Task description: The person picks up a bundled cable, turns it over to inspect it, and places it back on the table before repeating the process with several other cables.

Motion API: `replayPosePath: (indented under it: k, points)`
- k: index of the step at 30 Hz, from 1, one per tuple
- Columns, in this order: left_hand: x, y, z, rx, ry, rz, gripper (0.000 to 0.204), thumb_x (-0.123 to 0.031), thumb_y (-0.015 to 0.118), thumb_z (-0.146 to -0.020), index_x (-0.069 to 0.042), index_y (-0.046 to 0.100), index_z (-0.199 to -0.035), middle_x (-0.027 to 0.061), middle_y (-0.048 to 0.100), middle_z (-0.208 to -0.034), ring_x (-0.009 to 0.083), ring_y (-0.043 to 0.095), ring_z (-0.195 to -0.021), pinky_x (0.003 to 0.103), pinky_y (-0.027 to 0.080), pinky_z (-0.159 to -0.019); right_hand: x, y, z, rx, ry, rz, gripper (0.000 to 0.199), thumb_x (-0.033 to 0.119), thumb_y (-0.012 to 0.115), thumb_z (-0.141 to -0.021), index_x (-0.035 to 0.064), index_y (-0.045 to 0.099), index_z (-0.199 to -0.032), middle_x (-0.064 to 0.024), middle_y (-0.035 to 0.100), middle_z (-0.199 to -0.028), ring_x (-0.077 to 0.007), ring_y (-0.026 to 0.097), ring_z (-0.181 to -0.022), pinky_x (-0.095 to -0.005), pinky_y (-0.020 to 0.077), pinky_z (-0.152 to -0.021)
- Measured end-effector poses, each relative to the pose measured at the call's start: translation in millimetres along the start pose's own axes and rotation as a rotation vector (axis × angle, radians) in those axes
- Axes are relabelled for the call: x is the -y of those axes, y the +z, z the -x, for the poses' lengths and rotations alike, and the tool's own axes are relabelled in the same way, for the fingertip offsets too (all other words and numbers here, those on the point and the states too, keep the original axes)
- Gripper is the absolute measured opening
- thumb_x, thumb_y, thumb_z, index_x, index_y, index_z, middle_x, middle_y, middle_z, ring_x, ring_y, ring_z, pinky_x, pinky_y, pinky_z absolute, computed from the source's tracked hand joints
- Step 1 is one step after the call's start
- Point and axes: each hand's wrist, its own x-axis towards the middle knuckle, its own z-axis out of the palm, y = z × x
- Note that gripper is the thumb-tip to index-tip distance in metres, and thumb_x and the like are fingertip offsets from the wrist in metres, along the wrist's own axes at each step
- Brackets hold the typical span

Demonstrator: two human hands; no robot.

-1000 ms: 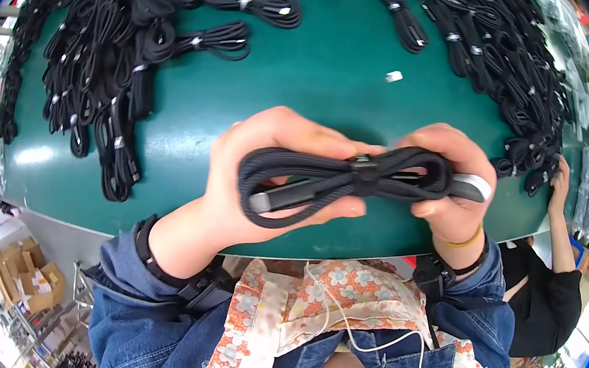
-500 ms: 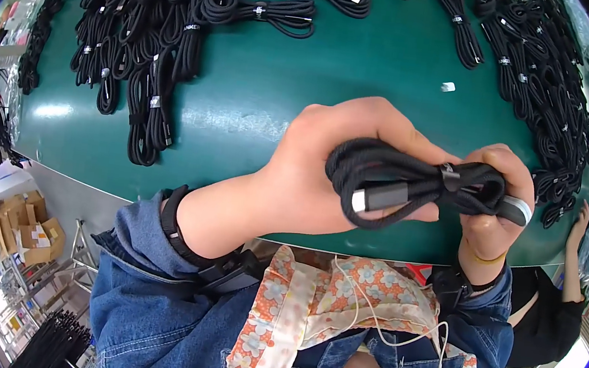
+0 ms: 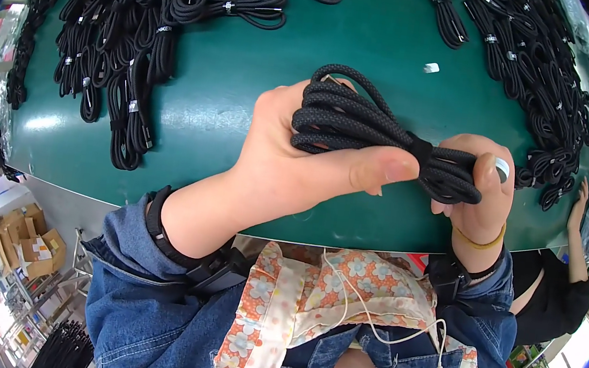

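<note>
Fingers [image 3: 382,168] of the left hand [image 3: 283,157] are curled around the wide end of a black cable bundle [image 3: 357,122], with the thumb pressed flat along its near side, pointing toward the middle, and the other fingers mostly hidden behind the loops. The right hand [image 3: 483,196] grips the narrower end, its thumb bent over the loops and its fingertips partly showing below them; a small white and grey piece [image 3: 503,170], too covered to identify, sits against that thumb. The bundle is held tilted above the table [image 3: 215,112], between the two hands. Its cord has a braided, matte, woven-looking sheath, wound into thick rounded loops that fan out on the left and are cinched by a dark band [image 3: 421,152] just beyond the left thumb. The table is smooth, green and glossy, catching pale reflections. Similar black bundles, many with bands bearing pale print, lie heaped in a left pile [image 3: 116,19] and a right pile [image 3: 526,65]. A small white scrap [image 3: 432,68] lies near the right pile. Beyond the right hand, a co-worker's hand [image 3: 581,204] reaches up at the table's edge.
</note>
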Motion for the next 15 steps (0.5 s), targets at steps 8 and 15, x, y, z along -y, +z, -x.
replayPosePath:
  k: [8,15]
  points:
    - [-5,-4,-7,-0.121,-0.125,-0.010,0.015,-0.009,0.065,-0.072,0.000,0.055,-0.080,0.0059,0.059,-0.071,0.0071,0.054,-0.060,0.018,0.043,-0.053,0,16,-4,-0.169,-0.270,0.036,0.032,0.026,0.051,-0.082,-0.0061,0.053,-0.086,-0.0088,0.057,-0.069,-0.0059,0.045,-0.045,-0.0175,0.0335,-0.040]
    - [-23,-47,-23,-0.296,0.259,0.059,0.012,-0.010,0.048,-0.082,-0.003,0.051,-0.091,0.0084,0.054,-0.095,0.0099,0.051,-0.078,0.023,0.041,-0.070,8,-30,0,-0.249,-0.004,-0.209,0.028,0.016,0.050,-0.082,-0.0020,0.047,-0.104,-0.0133,0.055,-0.092,-0.0043,0.042,-0.048,-0.0170,0.0332,-0.045]
